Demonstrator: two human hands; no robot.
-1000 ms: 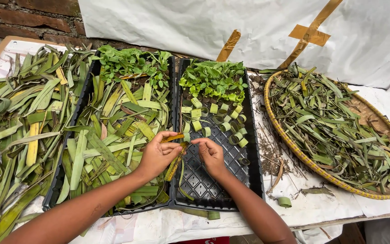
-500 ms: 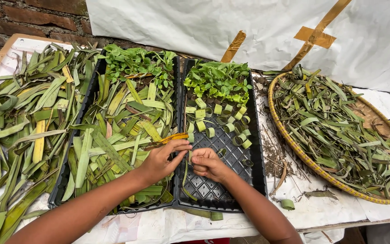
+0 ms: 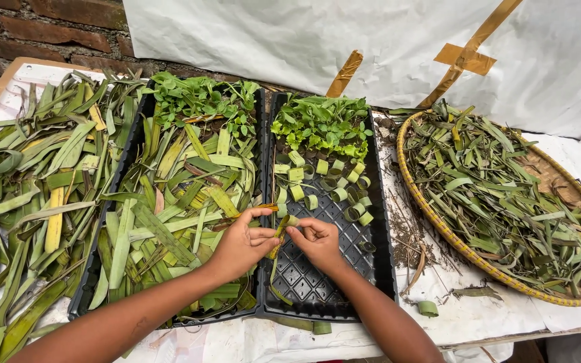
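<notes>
Left hand (image 3: 242, 242) & right hand (image 3: 315, 240) close together over the seam between two black trays, both pinching one leaf strip (image 3: 278, 236). Left thumb & fingers closed on strip's upper part, near its yellow-orange tip; right fingertips nipping same strip just beside, at about mid-length. Strip running roughly upright btwn the hands, lower end hanging down toward the grid of the right tray (image 3: 317, 289). Can't tell if strip is being folded or rolled.

Right tray: bare black cells at the near end under the hands, small rolled leaf rings (image 3: 334, 191) scattered mid-tray, seedlings (image 3: 321, 124) packed at the far end. One more ring (image 3: 428, 308) lying loose on the white sheet just right of the tray, near the table edge.

Left tray (image 3: 89, 296): heaped w/ long cut leaf strips (image 3: 169, 202), green to yellowish, more seedlings (image 3: 200, 97) at its far end. Left forearm lying across that heap.

Further left: loose pile of long leaves (image 3: 28, 195) on the table, some yellow.

Right side: round woven basket (image 3: 438, 222) full of narrow dull-green leaves (image 3: 499, 188), rim near the right tray, dry bits & soil crumbs btwn them.

Behind: white sheet (image 3: 398, 47) w/ brown tape strips, brick wall (image 3: 42, 27) at top left.
</notes>
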